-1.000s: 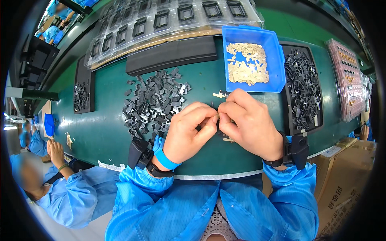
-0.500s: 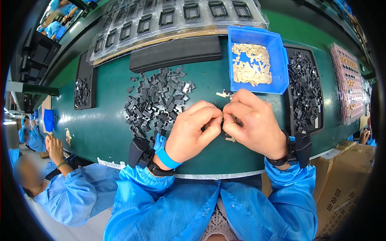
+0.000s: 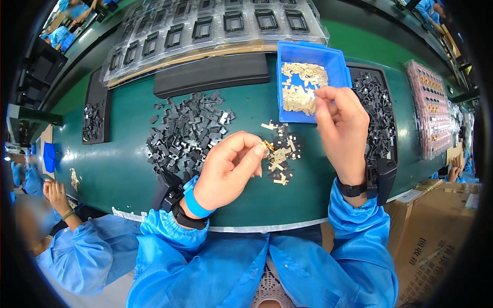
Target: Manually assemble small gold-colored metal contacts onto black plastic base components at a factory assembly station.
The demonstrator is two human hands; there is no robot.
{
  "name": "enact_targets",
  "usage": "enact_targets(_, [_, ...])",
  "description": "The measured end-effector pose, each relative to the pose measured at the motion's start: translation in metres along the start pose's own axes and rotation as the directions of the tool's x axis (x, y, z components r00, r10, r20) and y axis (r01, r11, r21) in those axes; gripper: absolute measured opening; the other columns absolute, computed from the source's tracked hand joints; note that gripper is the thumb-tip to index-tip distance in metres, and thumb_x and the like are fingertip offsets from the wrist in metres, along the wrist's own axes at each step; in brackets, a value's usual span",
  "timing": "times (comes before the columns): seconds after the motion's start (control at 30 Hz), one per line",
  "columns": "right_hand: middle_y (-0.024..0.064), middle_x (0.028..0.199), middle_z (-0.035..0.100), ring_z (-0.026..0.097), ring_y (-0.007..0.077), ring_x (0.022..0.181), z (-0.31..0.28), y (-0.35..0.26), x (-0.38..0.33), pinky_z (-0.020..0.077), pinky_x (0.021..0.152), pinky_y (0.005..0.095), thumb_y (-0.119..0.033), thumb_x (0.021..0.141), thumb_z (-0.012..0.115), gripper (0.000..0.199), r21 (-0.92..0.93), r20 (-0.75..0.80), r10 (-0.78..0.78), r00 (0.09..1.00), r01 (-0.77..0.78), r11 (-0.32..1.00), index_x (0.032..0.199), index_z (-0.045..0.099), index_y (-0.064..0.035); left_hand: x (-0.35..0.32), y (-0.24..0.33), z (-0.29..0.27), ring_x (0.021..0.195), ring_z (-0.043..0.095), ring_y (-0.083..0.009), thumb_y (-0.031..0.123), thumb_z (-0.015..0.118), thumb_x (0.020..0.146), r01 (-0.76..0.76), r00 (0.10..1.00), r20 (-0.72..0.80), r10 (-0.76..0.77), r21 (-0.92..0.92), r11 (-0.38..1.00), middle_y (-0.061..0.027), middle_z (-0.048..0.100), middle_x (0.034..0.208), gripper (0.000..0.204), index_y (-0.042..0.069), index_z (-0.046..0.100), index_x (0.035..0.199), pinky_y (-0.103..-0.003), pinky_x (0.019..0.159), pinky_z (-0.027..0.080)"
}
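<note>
My left hand is closed in a pinch on a small gold-coloured piece, which sticks out past the thumb and forefinger. Just beyond those fingertips lies a loose heap of small cream strips mixed with dark pieces. My right hand is raised at the near right edge of a blue bin, its thumb and forefinger bent toward each other. Whether anything tiny sits between them I cannot make out. Many cream strips lie inside the bin.
Left of my hands spreads a pile of small black parts. More fill a black tray at the right. A black foam block and stacked clear trays stand at the back. A co-worker's hand shows at left.
My hands, which were together at the fingertips, are now apart. The right one has moved right toward the bin, uncovering the heap of cream strips. The view has shifted slightly.
</note>
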State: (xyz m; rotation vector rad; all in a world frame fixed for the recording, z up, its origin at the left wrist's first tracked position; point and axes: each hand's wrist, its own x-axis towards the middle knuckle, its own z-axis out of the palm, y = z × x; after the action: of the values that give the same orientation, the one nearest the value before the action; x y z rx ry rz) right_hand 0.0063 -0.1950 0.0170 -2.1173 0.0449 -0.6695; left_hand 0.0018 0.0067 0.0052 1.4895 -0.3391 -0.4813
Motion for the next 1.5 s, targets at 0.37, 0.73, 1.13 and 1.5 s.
enact_targets(0.37, [0.0150, 0.086, 0.060, 0.061, 0.0234, 0.069, -0.005, 0.000, 0.003, 0.0477, 0.060, 0.0307, 0.002, 0.081, 0.052, 0.016, -0.211, 0.144, 0.032, 0.989, 0.000, 0.977, 0.095, 0.058, 0.0002, 0.000, 0.002, -0.001, 0.061, 0.051, -0.0069, 0.014, 0.046, 0.093, 0.076, 0.997, 0.034, -0.072, -0.123, 0.989, -0.0027, 0.057, 0.080, 0.014, 0.002, 0.053, 0.090, -0.021, 0.056, 0.042])
enact_targets(0.73, [0.0109, 0.085, 0.060, 0.060, 0.0189, 0.073, 0.001, -0.002, 0.003, 0.0488, 0.060, 0.0249, 0.006, 0.075, 0.058, 0.019, 0.059, 0.019, -0.072, 0.997, 0.071, 0.996, 0.092, 0.061, -0.0006, 0.000, 0.004, -0.001, 0.060, 0.051, -0.0074, 0.016, 0.046, 0.093, 0.087, 0.995, 0.059, -0.077, -0.189, 0.978, -0.0030, 0.056, 0.078, 0.016, 0.002, 0.053, 0.089, -0.021, 0.054, 0.041])
enact_targets(1.13, [0.0081, 0.086, 0.049, 0.054, 0.0219, 0.076, 0.008, -0.015, -0.013, 0.0456, 0.064, 0.0295, 0.001, 0.065, 0.070, 0.022, 0.269, 0.395, -0.463, 0.793, 0.382, 0.884, 0.084, 0.061, -0.0043, 0.001, 0.007, -0.009, 0.056, 0.048, -0.0116, 0.018, 0.043, 0.093, 0.352, 0.926, 0.311, -0.214, -0.506, 0.787, -0.0024, 0.050, 0.069, 0.019, 0.003, 0.051, 0.085, -0.023, 0.050, 0.035])
enact_targets(1.5, [0.0107, 0.090, 0.045, 0.050, 0.0254, 0.083, 0.011, -0.012, -0.014, 0.0437, 0.072, 0.0327, 0.003, 0.069, 0.067, 0.019, 0.316, 0.387, -0.481, 0.787, 0.377, 0.871, 0.083, 0.056, -0.0041, 0.001, 0.010, -0.010, 0.060, 0.050, -0.0101, 0.018, 0.048, 0.092, 0.347, 0.914, 0.326, -0.243, -0.313, 0.884, -0.0023, 0.052, 0.074, 0.019, 0.001, 0.056, 0.087, -0.023, 0.053, 0.038])
